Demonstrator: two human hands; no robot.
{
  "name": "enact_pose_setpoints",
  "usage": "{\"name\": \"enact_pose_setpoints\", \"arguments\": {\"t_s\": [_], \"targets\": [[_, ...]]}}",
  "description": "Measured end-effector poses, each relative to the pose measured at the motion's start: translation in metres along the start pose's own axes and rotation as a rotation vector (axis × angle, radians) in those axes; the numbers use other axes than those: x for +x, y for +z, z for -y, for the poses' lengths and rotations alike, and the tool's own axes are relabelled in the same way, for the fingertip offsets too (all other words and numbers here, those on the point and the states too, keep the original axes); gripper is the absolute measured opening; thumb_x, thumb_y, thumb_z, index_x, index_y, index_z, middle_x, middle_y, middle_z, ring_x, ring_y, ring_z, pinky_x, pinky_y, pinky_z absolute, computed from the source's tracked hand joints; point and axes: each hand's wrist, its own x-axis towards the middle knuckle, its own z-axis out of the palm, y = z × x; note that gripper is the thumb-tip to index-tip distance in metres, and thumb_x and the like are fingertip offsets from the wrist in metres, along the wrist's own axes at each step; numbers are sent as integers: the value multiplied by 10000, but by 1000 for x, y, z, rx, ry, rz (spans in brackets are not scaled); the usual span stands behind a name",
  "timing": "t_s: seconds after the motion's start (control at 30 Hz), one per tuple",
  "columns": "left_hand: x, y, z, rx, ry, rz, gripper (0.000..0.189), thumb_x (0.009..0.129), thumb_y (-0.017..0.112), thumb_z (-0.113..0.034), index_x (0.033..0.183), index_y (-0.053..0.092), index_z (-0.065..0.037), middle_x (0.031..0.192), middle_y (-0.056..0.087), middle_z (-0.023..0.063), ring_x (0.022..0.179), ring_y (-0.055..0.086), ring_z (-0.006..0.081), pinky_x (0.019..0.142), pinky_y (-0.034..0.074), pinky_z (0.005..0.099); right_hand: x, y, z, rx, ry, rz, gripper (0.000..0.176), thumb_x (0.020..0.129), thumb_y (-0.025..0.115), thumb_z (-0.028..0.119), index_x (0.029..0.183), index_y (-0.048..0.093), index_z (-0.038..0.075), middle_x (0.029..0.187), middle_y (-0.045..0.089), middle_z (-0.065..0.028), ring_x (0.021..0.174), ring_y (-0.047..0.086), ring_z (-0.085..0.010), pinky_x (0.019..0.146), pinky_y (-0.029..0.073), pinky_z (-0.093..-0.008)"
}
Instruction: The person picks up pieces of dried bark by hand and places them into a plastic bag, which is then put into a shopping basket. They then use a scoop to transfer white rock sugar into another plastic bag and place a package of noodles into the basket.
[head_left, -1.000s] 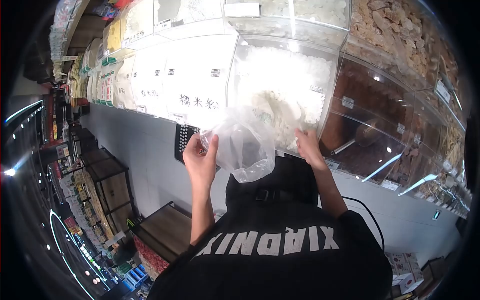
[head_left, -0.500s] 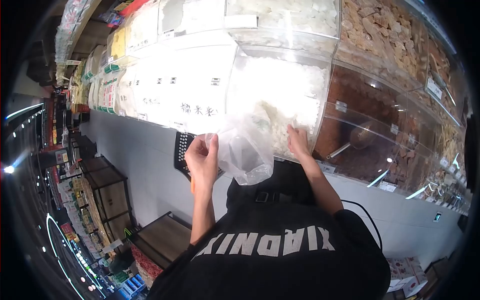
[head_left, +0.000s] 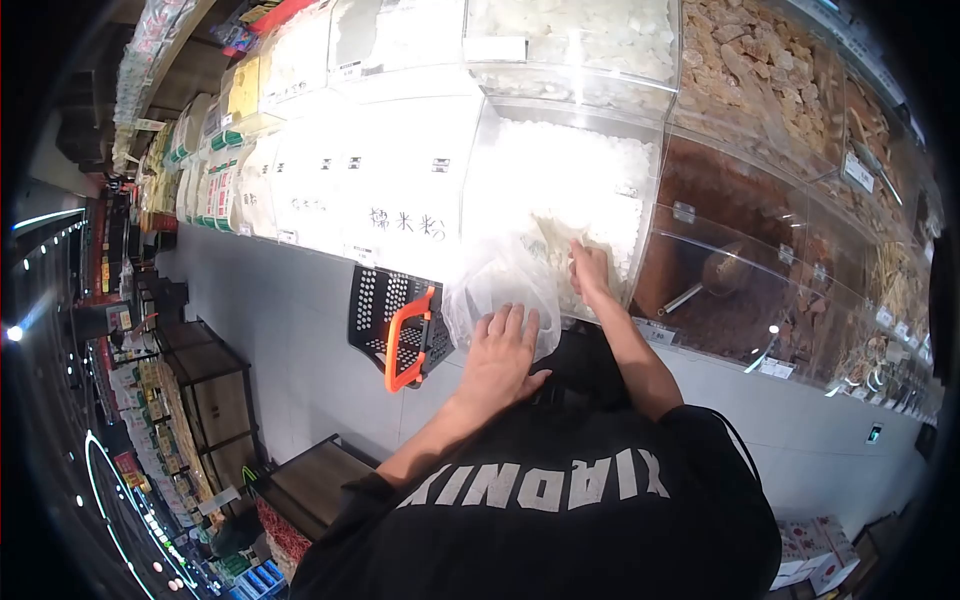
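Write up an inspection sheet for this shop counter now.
Surface: grey counter front below the bin of white pieces.
Job's things: plastic bag held against that bin.
Clutter: black basket with orange handle, beside the bag.
Hands: left hand flat on the bag, fingers straight; right hand at the bin mouth, grip hidden.
Cables: thin black cord by the right shoulder.
Surroundings: shelves along the aisle, left; metal scoop in the brown bin.

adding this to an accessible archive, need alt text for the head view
A person's left hand lies flat against a clear plastic bag while the right hand reaches to its top edge, before a bin of white pieces. A black basket with an orange handle sits beside them.
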Motion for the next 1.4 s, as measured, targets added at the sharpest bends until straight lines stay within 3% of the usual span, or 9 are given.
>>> {"name": "enact_pose_setpoints", "arguments": {"t_s": [0.27,0.47,0.53,0.63,0.77,0.83,1.03,1.27,1.4], "targets": [[22,41,-7,42,54,188,573,793,676,-119,1324,505,14,1017,606,181,1014,610,321,884,458,438,13,-4,-9,-69,-41,14,387,998,561,395,880,551,27,540,381,26,344,297,-91,332,178,-284],[30,9,-18,-175,73,81,546,807,634,-33,1335,499,0,958,597,175,928,632,322,788,483,417,39,-10,-34,-401,-466,-118,509,971,572,421,715,558,-19,586,529,-110,533,536,-244,544,439,-403],[32,-19,-22,-457,58,-122,520,837,676,-89,1332,526,-33,1021,602,156,961,614,320,829,473,427,25,-7,-23,-553,-454,-180,518,971,548,404,787,586,-78,789,625,-287,822,630,-418,805,455,-492],[33,-63,-8,-173,38,-483,512,842,734,-170,1313,564,-66,1108,606,135,1022,587,317,898,459,431,18,-8,-13,-604,-371,-148,524,978,534,419,816,606,-74,911,642,-332,918,620,-478,847,453,-493],[33,-99,25,38,-119,-435,501,806,790,-258,1238,629,-61,1159,621,142,1090,580,313,959,446,419,19,-11,-11,-633,-417,-136,528,985,522,427,875,618,-80,932,643,-337,938,626,-476,856,459,-481],[28,-90,51,-91,-196,-164,437,817,780,-250,1182,656,-44,1064,659,146,1020,620,317,921,466,419,15,-14,-7,-721,-441,-102,517,1002,498,408,982,608,-96,941,649,-344,942,629,-494,859,467,-494],[46,-74,70,-301,-155,-343,140,908,672,-100,980,675,21,803,641,189,712,633,338,651,490,406,7,-1,1,-969,-360,-186,529,1033,442,374,1121,528,-140,957,656,-363,984,635,-507,878,485,-549],[89,-78,96,-436,-177,-355,189,897,713,-164,944,707,20,652,596,148,539,535,244,554,446,365,30,-2,-12,-979,-356,-190,491,1036,435,393,1037,568,-80,917,663,-359,917,655,-502,813,511,-541],[106,-89,115,-467,-188,-361,203,901,726,-193,913,729,10,539,517,103,463,451,184,489,395,337,44,-2,-25,-574,-390,-76,500,1034,453,426,852,567,-25,701,640,-196,612,648,-327,563,501,-428]]}}
